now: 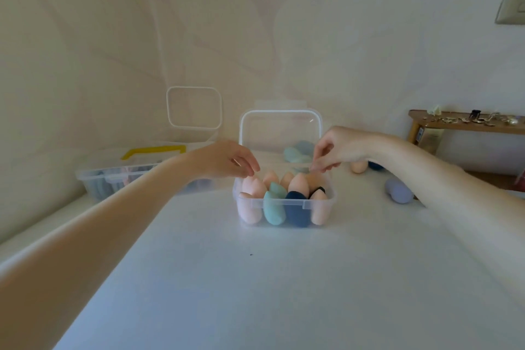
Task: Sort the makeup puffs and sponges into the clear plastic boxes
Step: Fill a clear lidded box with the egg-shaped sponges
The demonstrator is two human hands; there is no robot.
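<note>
White table (pixel 284 278); clear box (pixel 284 203) full of sponges (pixel 298 186); left hand (pixel 227 160) loose above them; right hand (pixel 333 149) pinching, can't tell what.

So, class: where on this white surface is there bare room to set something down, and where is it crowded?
Free: the wide near patch of the white surface in front of the clear box. Crowded: behind it, around the left hand and right hand, and right, near the lilac sponge.

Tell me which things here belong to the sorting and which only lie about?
Job: middle box of sponges, loose sponges, left box, both hands.
Lying about: wooden bench, trinkets on it.
</note>
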